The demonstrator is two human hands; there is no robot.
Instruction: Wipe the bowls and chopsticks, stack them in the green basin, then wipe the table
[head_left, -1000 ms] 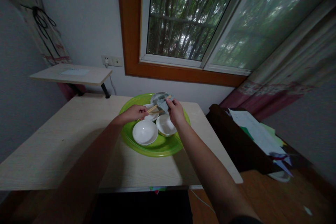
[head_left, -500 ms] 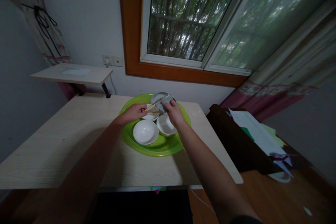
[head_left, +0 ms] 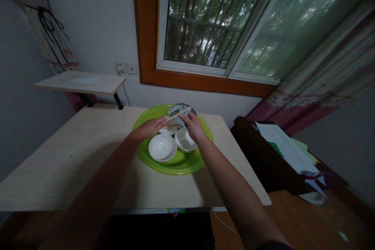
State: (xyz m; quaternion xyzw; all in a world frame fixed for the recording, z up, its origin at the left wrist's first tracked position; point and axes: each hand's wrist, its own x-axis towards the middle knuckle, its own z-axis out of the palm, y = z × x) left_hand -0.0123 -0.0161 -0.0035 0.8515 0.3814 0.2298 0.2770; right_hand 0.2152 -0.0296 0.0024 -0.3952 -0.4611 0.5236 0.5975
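Chopstick (head_left: 179, 114), or a pair lying so close that I cannot count them, slants between the two hands above the green tray (head_left: 182, 161), its near end low at the left hand (head_left: 150, 127) and its far end up by the right hand (head_left: 194, 125). Half a second ago, the left fingers were curled tighter around the near end; now they reach forward, straighter, in a flatter grip on it. The right thumb and fingers stay pinched on a grey cloth (head_left: 178, 120), which now sits more beneath the stick, so that most of the length shows bare. I judge that the stick is being turned or shifted against the cloth and that handling is still under way.

The tray stands on the tabletop (head_left: 70, 136), its bowls holding their places: a front white bowl (head_left: 162, 148), a right white bowl (head_left: 185, 141), a left rear white bowl (head_left: 167, 130) and a grey bowl (head_left: 175, 108) at the back.

Hard to make out: the left thumb, the stick's gripped end and the cloth inside the right palm are hidden. A thin brown line (head_left: 171, 126) over the left rear bowl may be another stick; the dim light leaves that uncertain. The right hand partly covers the right bowl.
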